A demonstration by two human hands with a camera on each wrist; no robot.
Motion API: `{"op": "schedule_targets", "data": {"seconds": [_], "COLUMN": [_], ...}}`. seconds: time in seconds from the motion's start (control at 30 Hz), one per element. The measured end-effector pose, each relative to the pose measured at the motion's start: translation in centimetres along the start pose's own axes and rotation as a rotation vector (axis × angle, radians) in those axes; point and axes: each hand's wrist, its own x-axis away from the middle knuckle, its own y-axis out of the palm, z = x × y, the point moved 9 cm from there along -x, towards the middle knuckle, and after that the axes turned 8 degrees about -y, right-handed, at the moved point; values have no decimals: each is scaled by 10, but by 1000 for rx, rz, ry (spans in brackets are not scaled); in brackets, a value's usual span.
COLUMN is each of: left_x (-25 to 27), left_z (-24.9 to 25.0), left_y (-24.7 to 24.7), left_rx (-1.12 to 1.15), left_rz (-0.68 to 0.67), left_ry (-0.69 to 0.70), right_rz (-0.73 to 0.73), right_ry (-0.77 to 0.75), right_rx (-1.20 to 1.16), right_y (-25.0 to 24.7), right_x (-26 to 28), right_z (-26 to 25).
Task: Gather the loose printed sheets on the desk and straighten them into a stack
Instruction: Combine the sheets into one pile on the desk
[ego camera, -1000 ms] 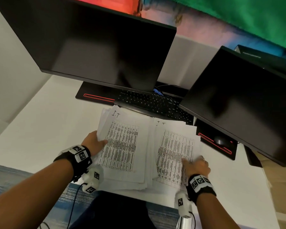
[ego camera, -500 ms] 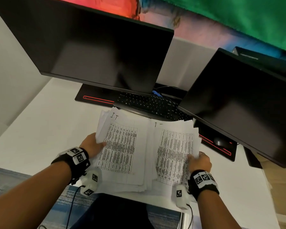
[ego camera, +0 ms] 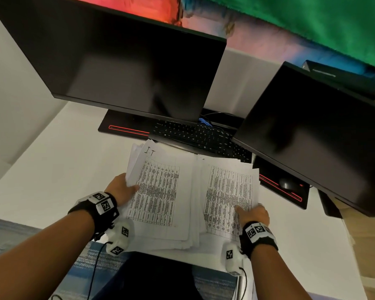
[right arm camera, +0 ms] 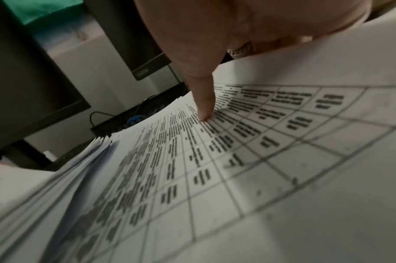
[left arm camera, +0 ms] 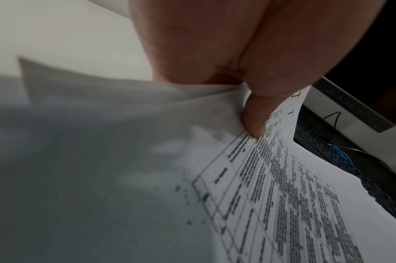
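Observation:
Two overlapping piles of printed sheets with tables lie at the desk's near edge: a left pile (ego camera: 158, 191) and a right pile (ego camera: 227, 191). My left hand (ego camera: 122, 188) grips the left pile's left edge, thumb (left arm camera: 254, 117) on top of the sheets (left arm camera: 282, 195) and the other fingers hidden beneath. My right hand (ego camera: 254, 212) holds the right pile's right edge, thumb (right arm camera: 203, 105) pressed on the top sheet (right arm camera: 214, 160), fingers under the paper. The right pile's edge is lifted off the desk.
A black keyboard (ego camera: 195, 135) lies just beyond the sheets. Two dark monitors (ego camera: 121, 61) (ego camera: 316, 135) overhang it, their red-striped bases (ego camera: 126, 128) (ego camera: 284, 187) on the white desk (ego camera: 52, 161). A mouse (ego camera: 287, 182) sits on the right base.
My right hand slid from lying on top of the right pile to its right edge and took hold, lifting it. The left hand kept its hold and raised its edge slightly.

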Motion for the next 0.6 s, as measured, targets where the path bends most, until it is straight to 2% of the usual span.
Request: {"op": "schedule_targets", "data": {"seconds": [0.13,0.27,0.4,0.5,0.6], "left_x": [1,3,2,1,5], "left_z": [-1,-2,-1,-2,0], "left_y": [0,0,1,4,3], "left_rx": [13,20,17,23,34], "left_rz": [-7,-4,-5,-8,-12], "left_ry": [-9,-17,-12,-18,-31], "right_rz": [10,163,354,506,534], "right_ry": [-17,-242,-512,-668,-698], "right_rx": [-56,-16,10,-84,-280], "right_y": [-13,-49,-106,-160,-197], "right_x": [4,28,61,92,106], "right_z": [-11,-52,-108,-145,-160]}}
